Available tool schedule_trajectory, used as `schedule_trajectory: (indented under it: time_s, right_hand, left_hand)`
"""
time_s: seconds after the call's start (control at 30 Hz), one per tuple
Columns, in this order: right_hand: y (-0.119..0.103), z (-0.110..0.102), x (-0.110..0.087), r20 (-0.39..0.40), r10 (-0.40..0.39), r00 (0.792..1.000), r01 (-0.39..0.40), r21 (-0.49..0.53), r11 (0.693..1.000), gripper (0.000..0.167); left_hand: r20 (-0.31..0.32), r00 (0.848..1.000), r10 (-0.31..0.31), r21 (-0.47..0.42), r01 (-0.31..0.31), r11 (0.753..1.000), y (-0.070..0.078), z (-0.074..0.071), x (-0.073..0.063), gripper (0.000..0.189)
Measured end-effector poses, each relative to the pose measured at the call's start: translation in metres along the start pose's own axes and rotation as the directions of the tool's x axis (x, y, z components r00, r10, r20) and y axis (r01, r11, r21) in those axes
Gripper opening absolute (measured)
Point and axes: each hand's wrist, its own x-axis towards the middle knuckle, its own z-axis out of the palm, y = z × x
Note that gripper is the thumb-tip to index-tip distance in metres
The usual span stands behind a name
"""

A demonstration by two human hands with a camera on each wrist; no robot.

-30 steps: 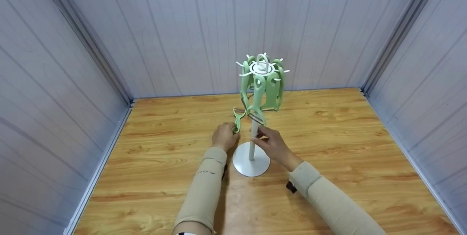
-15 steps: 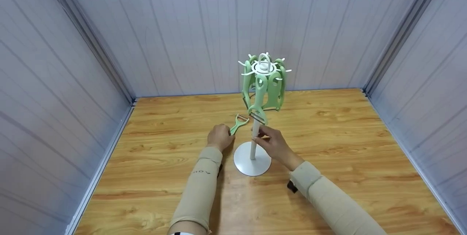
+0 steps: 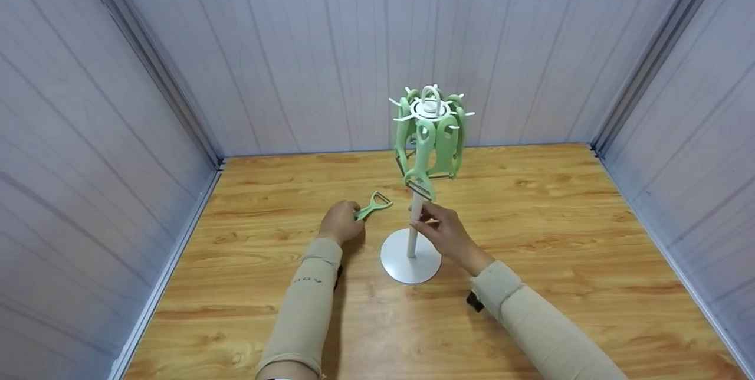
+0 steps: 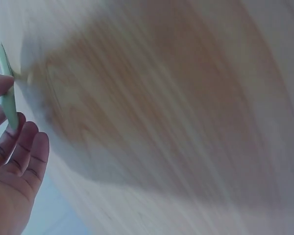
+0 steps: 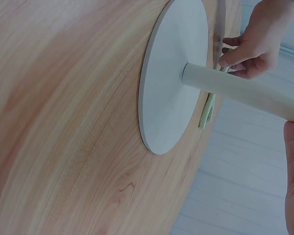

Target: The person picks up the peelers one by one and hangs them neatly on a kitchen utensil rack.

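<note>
My left hand (image 3: 341, 222) pinches the handle end of a green Y-shaped peeler (image 3: 374, 205), low over the tabletop; its blade end points away to the right. In the left wrist view the thumb and fingers hold the peeler's handle (image 4: 9, 100). My right hand (image 3: 446, 231) grips the pole of a white stand (image 3: 412, 243) between thumb and fingers, above its round base (image 3: 399, 262). Several green peelers (image 3: 423, 147) hang from the hooks at the stand's top. In the right wrist view the pole (image 5: 235, 88) rises from the flat disc base (image 5: 169, 83).
The wooden tabletop (image 3: 531, 238) is bounded by pale panel walls (image 3: 318, 55) at the back and on both sides. The hanging peelers stick out around the stand just above my right hand.
My left hand has moved left, away from the stand, and the peeler has come with it, its blade end turning towards the right. My right hand stays on the pole.
</note>
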Motion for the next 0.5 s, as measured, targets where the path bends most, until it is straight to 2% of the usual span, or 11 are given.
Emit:
schedule_trajectory:
  time_s: [0.13, 0.27, 0.5]
  right_hand:
    - [0.000, 0.000, 0.001, -0.002, -0.007, 1.000, 0.007, -0.005, 1.000, 0.021]
    - [0.001, 0.000, 0.000, 0.000, -0.010, 1.000, 0.010, -0.003, 1.000, 0.022]
    - [0.001, 0.000, 0.000, -0.004, -0.014, 1.000, 0.014, -0.003, 1.000, 0.024]
  left_hand:
    - [-0.031, 0.999, -0.007, -0.083, 0.005, 0.997, -0.003, -0.007, -0.003, 0.034]
    - [-0.073, 0.997, 0.011, -0.180, -0.024, 0.983, -0.006, -0.014, -0.007, 0.031]
    - [-0.118, 0.993, 0.017, -0.392, -0.062, 0.918, -0.007, -0.026, -0.013, 0.024]
